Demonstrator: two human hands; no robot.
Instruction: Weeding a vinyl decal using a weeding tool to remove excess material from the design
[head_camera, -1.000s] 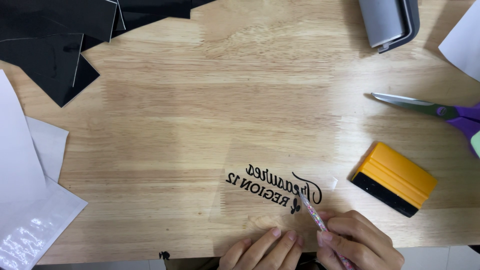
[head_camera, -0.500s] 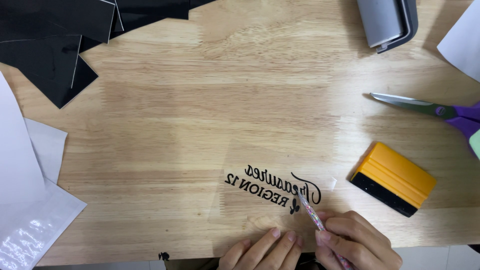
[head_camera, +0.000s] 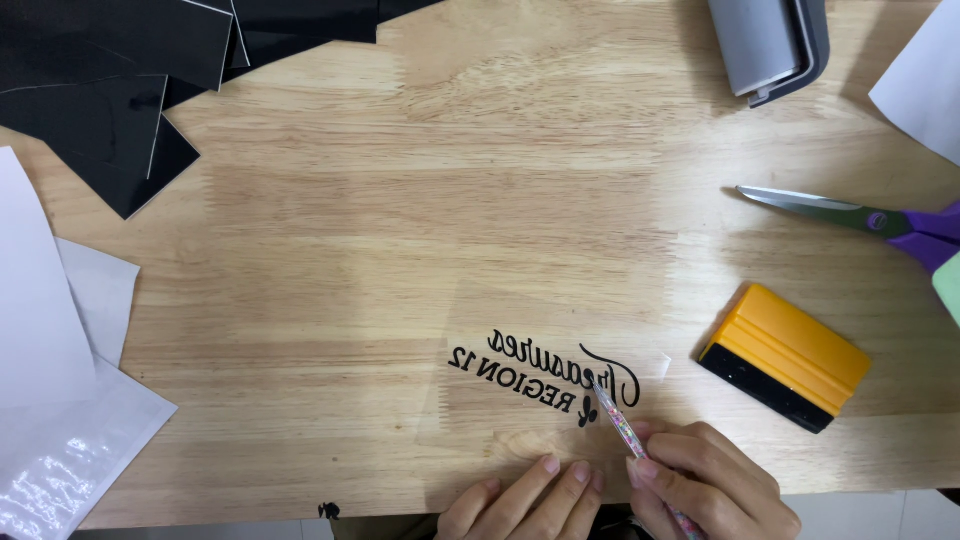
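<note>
Weeding looks nearly done | lettering decal (head_camera: 545, 375) mostly bare, small bits left (judging) | right hand (head_camera: 715, 485) pinches weeding pick (head_camera: 615, 415) | left hand (head_camera: 525, 500) flat, pressing clear film (head_camera: 480, 420)

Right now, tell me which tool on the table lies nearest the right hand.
The yellow squeegee with the black edge, just beside the right hand; the purple-handled scissors lie farther up.

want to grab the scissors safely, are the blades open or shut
Shut: the scissors lie flat on the wooden table, their blades together as one closed point, purple handles running off the right edge.
</note>
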